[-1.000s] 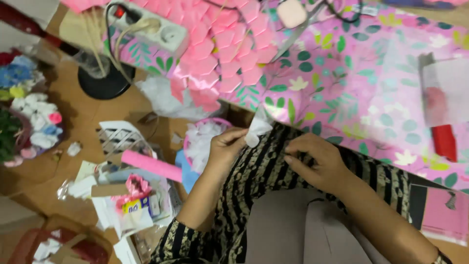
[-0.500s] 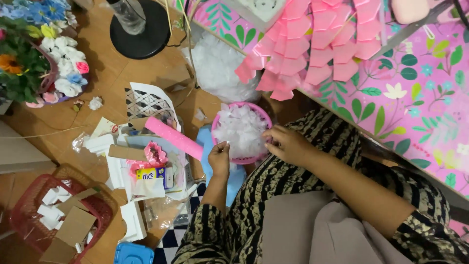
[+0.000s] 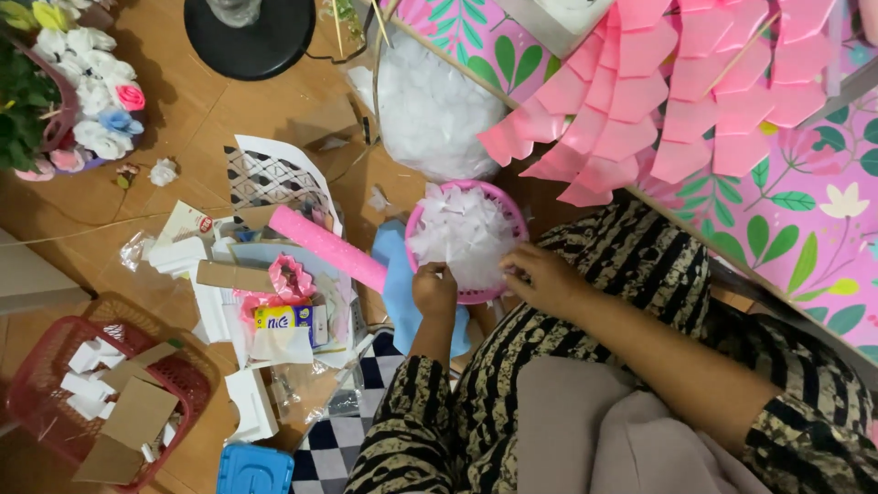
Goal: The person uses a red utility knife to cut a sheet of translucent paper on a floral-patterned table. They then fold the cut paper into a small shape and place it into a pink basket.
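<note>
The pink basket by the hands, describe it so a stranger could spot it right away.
Start at the big pink floral sheet on the right. At its lower left edge, both hands meet at a round pink basket. Unlike the red basket of cardboard scraps, it is heaped with white paper pieces.

The person wears a loose garment patterned in black and beige, with wavy, zebra-like stripes running across the fabric. The same print covers the lap and both sleeves. The left sleeve [image 3: 416, 402] ends near the wrist, leaving the left hand [image 3: 433, 289] bare. The right sleeve [image 3: 814, 430] stops higher, around the upper arm, so the whole forearm down to the right hand [image 3: 541, 279] is uncovered. A plain, smooth cloth [image 3: 594, 430] in pale greyish mauve lies in soft folds over the front of the striped garment. No rings, watch or bracelets show on either hand.
</note>
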